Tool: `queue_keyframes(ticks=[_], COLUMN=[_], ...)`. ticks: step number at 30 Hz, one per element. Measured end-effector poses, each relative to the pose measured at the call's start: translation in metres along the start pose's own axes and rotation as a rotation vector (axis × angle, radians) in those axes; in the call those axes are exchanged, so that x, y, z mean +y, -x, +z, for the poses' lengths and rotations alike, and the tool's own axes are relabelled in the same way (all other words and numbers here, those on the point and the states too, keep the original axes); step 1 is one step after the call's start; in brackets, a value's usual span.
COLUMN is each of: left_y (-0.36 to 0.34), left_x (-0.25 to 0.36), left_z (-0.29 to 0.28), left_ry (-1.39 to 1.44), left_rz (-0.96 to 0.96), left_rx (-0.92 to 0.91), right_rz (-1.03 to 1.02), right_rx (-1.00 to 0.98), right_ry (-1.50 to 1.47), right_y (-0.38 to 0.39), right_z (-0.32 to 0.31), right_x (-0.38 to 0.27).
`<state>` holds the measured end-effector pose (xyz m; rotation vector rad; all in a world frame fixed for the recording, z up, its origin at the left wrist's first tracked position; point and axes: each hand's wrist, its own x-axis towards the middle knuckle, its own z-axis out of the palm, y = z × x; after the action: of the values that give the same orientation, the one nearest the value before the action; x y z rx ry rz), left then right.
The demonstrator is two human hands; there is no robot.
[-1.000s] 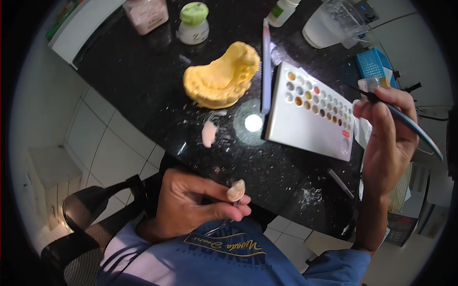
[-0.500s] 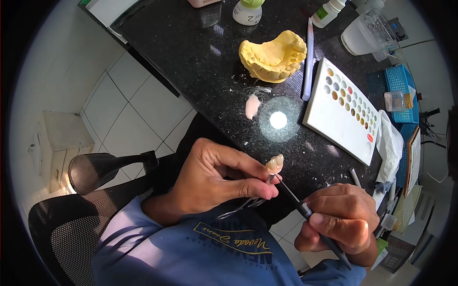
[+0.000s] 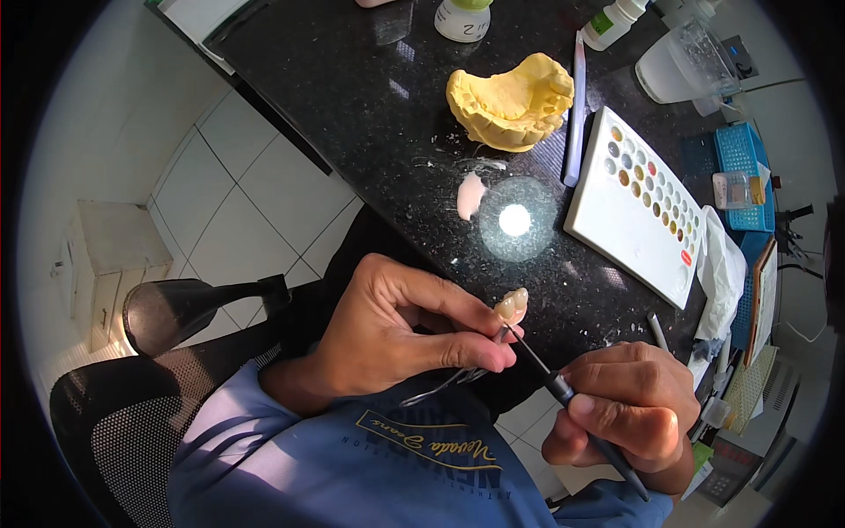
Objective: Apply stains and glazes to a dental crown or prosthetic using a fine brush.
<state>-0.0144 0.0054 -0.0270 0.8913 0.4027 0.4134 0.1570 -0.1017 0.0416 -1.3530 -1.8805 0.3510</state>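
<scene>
My left hand (image 3: 396, 317) is closed, thumb and forefinger pinching a thin metal holder, perhaps locking tweezers (image 3: 431, 393), whose bent wire end shows below the fingers. At its upper end sits a small tooth-coloured dental bridge (image 3: 511, 305) with a pinkish lower edge, just past my fingertips. My right hand (image 3: 629, 405) grips a slim tool with a dark handle, which looks like a fine brush (image 3: 560, 387). Its thin end reaches up-left to the base of the bridge; whether it touches is too small to tell.
On the black speckled worktop lie a yellow plaster dental model (image 3: 510, 106), a pink blob (image 3: 471, 194), a pale stick-like tool (image 3: 575, 114) and a white palette (image 3: 620, 229) with coloured wells. Bottles stand at the back, with a clear cup (image 3: 664, 70), crumpled tissue (image 3: 722, 273) and blue basket (image 3: 739, 150) rightward.
The dental bridge has turned slightly and tilts a little more to the right. The tool's tip stays near its base. Both hands keep their holds; the view has shifted slightly.
</scene>
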Motion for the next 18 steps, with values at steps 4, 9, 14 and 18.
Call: queue_keyframes(ticks=[4, 9, 14, 18], left_y=[0.0001, 0.0002, -0.0005, -0.0004], left_x=[0.0008, -0.0009, -0.0016, -0.0029], left_z=[0.0014, -0.0003, -0.0012, -0.0014], left_ry=[0.014, -0.007, -0.014, -0.018], left_rz=[0.014, 0.012, 0.029, 0.035], left_rx=[0.009, 0.006, -0.010, -0.012], right_rz=[0.004, 0.026, 0.033, 0.009], right_rx=[-0.013, -0.028, -0.022, -0.017], right_ry=[0.070, 0.066, 0.079, -0.008], right_y=[-0.0008, -0.0008, -0.0008, 0.0007], right_z=[0.0005, -0.0011, -0.0004, -0.0010], right_x=[-0.0053, -0.0074, -0.0072, -0.0008])
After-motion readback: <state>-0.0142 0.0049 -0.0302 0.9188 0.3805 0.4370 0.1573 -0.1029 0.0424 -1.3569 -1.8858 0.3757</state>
